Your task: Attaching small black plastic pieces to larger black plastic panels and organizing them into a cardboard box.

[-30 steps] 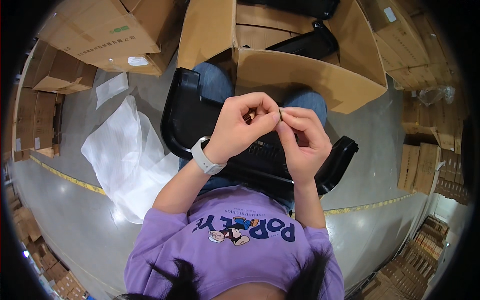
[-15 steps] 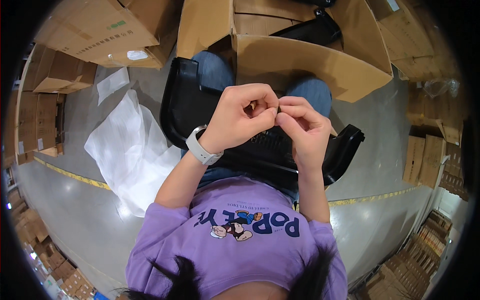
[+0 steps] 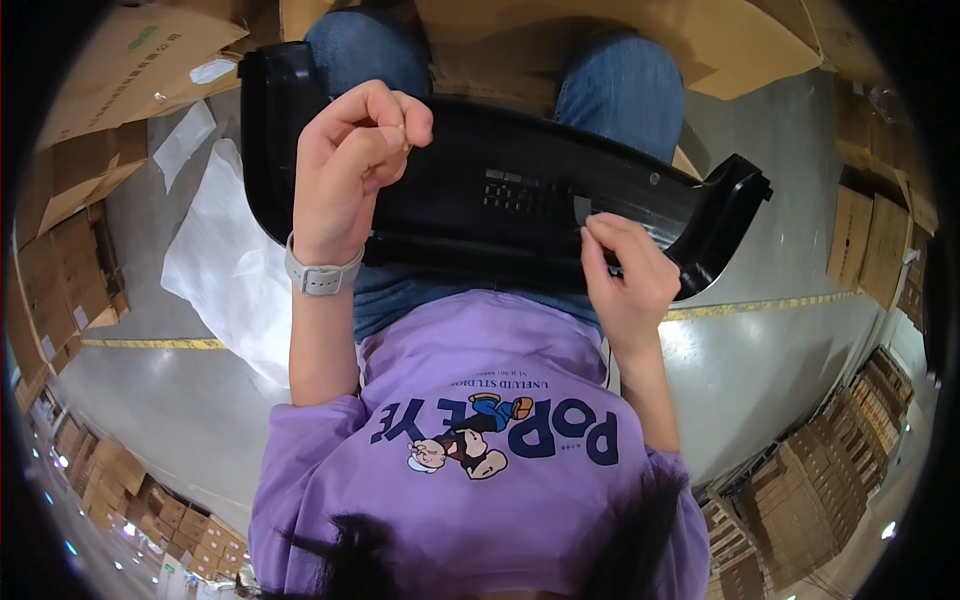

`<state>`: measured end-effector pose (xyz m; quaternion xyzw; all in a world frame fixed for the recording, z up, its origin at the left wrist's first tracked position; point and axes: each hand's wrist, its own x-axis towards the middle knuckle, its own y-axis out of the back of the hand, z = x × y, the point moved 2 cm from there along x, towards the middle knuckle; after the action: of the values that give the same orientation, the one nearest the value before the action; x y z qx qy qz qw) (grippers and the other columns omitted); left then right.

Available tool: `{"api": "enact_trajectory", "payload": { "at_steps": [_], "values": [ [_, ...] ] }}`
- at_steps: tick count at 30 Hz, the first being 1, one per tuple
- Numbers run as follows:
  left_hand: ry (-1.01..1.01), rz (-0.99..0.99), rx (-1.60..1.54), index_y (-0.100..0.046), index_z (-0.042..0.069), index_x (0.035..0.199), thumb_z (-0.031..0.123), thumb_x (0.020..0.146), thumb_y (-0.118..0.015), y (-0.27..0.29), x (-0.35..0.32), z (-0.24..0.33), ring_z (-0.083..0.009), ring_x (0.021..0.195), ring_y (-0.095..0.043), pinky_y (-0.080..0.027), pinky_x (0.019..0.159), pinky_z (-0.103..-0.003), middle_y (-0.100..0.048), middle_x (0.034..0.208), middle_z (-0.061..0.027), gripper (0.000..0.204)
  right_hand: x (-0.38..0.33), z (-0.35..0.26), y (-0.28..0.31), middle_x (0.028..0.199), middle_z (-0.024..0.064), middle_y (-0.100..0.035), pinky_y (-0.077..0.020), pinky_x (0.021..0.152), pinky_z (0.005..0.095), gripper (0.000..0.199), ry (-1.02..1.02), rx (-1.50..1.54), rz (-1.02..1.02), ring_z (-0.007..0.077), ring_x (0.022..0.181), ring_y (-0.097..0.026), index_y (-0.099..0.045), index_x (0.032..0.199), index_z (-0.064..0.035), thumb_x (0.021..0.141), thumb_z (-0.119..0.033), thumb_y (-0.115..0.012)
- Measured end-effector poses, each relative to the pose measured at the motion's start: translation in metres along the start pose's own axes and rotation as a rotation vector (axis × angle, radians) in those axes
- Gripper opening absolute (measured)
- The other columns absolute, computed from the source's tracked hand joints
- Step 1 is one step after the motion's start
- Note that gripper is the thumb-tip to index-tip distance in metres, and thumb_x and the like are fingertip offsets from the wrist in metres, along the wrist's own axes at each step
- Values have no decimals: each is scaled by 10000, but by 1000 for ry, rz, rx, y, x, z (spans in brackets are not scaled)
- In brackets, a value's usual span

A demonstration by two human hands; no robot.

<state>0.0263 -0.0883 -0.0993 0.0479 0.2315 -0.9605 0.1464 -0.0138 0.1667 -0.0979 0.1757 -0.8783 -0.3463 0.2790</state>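
Observation:
A long black plastic panel (image 3: 460,150) with raised, curved ends lies across my lap, a grid of small slots near its middle. Above its left part is my left hand (image 3: 355,165), fingers curled in a pinch. A tiny yellowish bit (image 3: 406,146) shows at its fingertips, too small to name. Over the right part of the panel, my right hand (image 3: 635,270) pinches a small flat grey piece (image 3: 582,209) between thumb and forefinger. The grey piece is held just beside the slots; whether it touches the panel I cannot tell.
An open cardboard box (image 3: 720,50) stands beyond my knees. White sheeting (image 3: 235,270) and a paper piece (image 3: 187,140) lie on the grey floor at left. Stacked cartons (image 3: 70,270) line the left side, more cartons (image 3: 865,230) the right. Yellow tape (image 3: 150,344) marks the floor.
My hands were together above the panel; now they are apart, the left moved left and the right lowered toward the panel. A grey piece now shows in my right fingers. The view has tilted.

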Motion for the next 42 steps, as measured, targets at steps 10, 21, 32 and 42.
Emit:
{"api": "enact_trajectory", "payload": {
  "at_steps": [10, 21, 32, 42],
  "values": [
    [166, 2, -138, -363, 96, 633, 126, 770, -430, 13, 3, -15, -54, 463, -241, -222, 423, -198, -439, 627, -17, 155, -11, 6, -14, 800, 91, -656, -498, 531, 260, 143, 24, -36, 5, 205, 597, -630, -639, 788, -10, 675, 30, -718],
    [167, -6, -120, -355, 111, 626, 161, 797, -424, 13, 6, -18, -61, 461, -259, -222, 430, -203, -426, 610, -6, 191, -11, 8, -16, 789, 80, -644, -495, 529, 263, 128, 17, -51, -52, 204, 601, -625, -632, 775, -14, 681, 17, -713],
    [189, 22, -143, -316, 125, 580, 186, 823, -442, 16, 0, -20, -65, 410, -233, -191, 396, -209, -328, 523, 21, 280, -15, 3, -18, 760, 49, -585, -463, 499, 272, 100, -15, -105, -151, 190, 555, -576, -598, 737, -30, 721, -10, -695],
    [206, 150, -153, -318, 133, 555, 225, 932, -454, 6, 6, -18, -62, 381, -262, -185, 376, -210, -296, 483, 35, 412, 3, 1, 12, 756, 69, -591, -467, 541, 305, 138, -47, -271, -378, 217, 597, -586, -680, 896, -76, 760, -55, -665]
  ]
}}
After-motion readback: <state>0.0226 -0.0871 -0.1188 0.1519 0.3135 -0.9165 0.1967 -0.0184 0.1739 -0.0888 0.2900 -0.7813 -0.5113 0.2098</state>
